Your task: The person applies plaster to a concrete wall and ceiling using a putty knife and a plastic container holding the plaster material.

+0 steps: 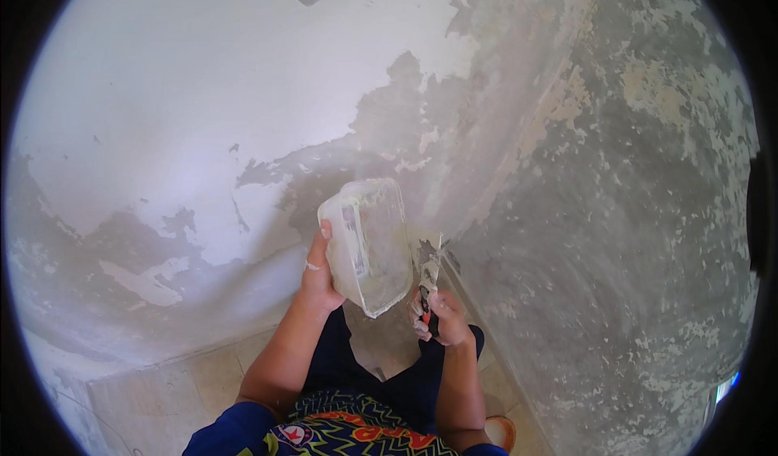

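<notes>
My left hand (322,276) grips a whitish, translucent plastic tub (381,249) by its left side, thumb up along the wall. The tub is tilted, and pale plaster smears coat its inside. Just right of the tub, my right hand (442,316) is closed round the black and red handle of a putty knife (430,269). Its blade points up and away from me and carries greyish-white plaster. Some plaster also sticks to the fingers of my right hand, and a white spot marks my left hand.
Ahead stands a wall (203,75) with white coating and bare grey patches. A mottled grey wall (616,278) meets it in a corner to the right. Beige floor tiles (174,391) lie below. A round orange-rimmed object (501,433) is on the floor by my right arm.
</notes>
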{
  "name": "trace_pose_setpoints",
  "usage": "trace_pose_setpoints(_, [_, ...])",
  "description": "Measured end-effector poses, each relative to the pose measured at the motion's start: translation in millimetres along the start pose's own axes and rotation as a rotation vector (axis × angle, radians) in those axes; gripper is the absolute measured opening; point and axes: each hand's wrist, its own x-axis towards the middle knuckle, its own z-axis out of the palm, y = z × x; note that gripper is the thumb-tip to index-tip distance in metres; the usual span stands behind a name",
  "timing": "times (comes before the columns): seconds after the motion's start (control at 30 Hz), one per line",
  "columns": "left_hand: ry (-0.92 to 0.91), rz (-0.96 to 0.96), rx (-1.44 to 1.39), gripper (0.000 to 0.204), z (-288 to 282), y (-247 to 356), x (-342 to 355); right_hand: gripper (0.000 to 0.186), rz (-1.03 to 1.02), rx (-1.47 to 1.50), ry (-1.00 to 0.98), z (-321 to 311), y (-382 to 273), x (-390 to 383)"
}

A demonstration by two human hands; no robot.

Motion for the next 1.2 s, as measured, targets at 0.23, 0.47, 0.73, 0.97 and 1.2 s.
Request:
trace_pose_setpoints(0.23, [-0.01,-0.004,0.019,0.08,-1.8,-1.6,0.6,0.048,-0.012,-0.051,-0.004,2.6,9.5,1.0])
trace_pose_setpoints(0.47, [-0.007,0.008,0.028,0.079,-0.7,-6.4,2.3,0.048,-0.06,-0.08,0.026,1.9,10.7,-3.4])
trace_pose_setpoints(0.73, [-0.015,-0.005,0.042,0.077,-1.1,-10.7,7.3,0.047,-0.054,-0.074,0.04,-3.6,10.2,-6.1])
trace_pose_setpoints(0.97, [-0.019,-0.024,0.078,0.077,-4.1,-13.2,10.1,0.047,-0.048,-0.16,0.079,-4.0,13.6,-5.9])
trace_pose_setpoints(1.2, [-0.055,0.036,0.186,0.08,-26.5,-18.9,15.0,0.044,0.017,-0.198,0.138,3.5,17.6,-7.8])
